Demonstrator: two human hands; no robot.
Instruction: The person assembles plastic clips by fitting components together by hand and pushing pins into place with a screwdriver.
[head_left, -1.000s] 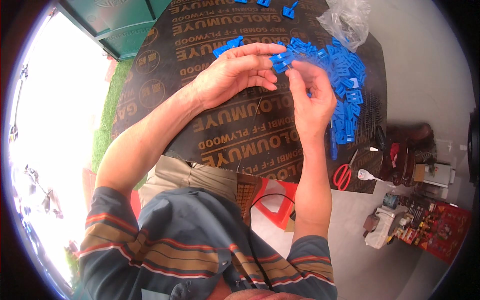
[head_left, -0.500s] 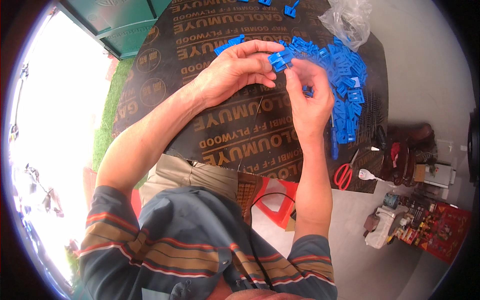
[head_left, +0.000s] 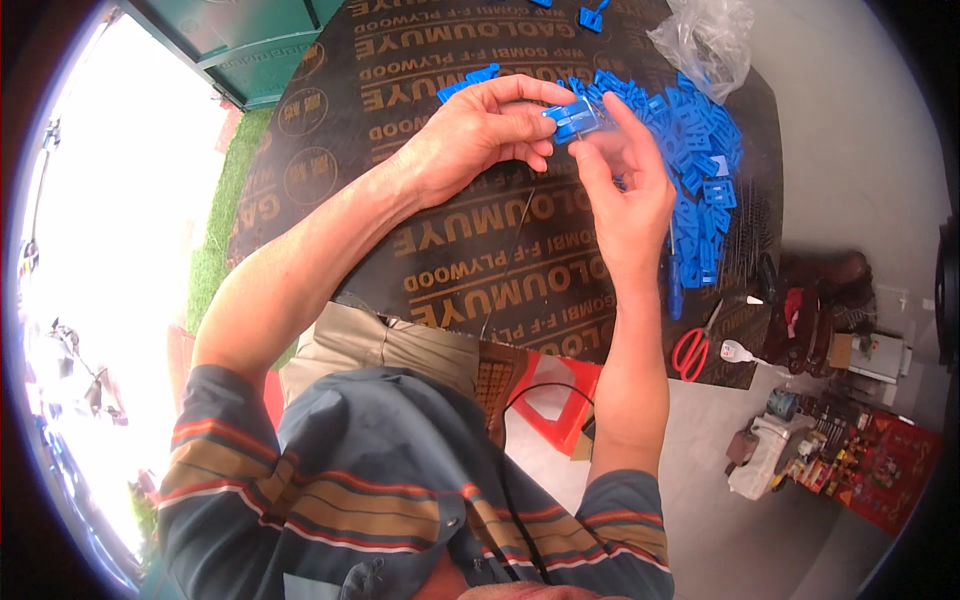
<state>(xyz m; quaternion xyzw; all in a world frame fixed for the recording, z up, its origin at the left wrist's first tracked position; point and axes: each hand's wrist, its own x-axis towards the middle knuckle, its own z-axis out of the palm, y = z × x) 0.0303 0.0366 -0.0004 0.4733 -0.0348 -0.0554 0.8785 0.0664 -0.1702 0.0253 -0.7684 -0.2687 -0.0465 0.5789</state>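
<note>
A small blue plastic part (head_left: 574, 120) is held above a dark brown plywood board (head_left: 400, 190). My left hand (head_left: 480, 135) pinches it from the left between thumb and fingers. From the right, my right hand (head_left: 625, 195) meets it with fingertips on its edge. Just behind and to the right of both hands lies a heap of several similar blue plastic parts (head_left: 700, 170).
A crumpled clear plastic bag (head_left: 705, 40) lies at the board's far right. Red-handled scissors (head_left: 692, 345) rest near the board's right front corner. A thin wire (head_left: 508, 262) lies on the board below my hands. Boxes and clutter (head_left: 850, 450) stand on the floor at right.
Both hands stay together over the board; my right fingers have shifted slightly on the blue part, and the view has drifted a little.
</note>
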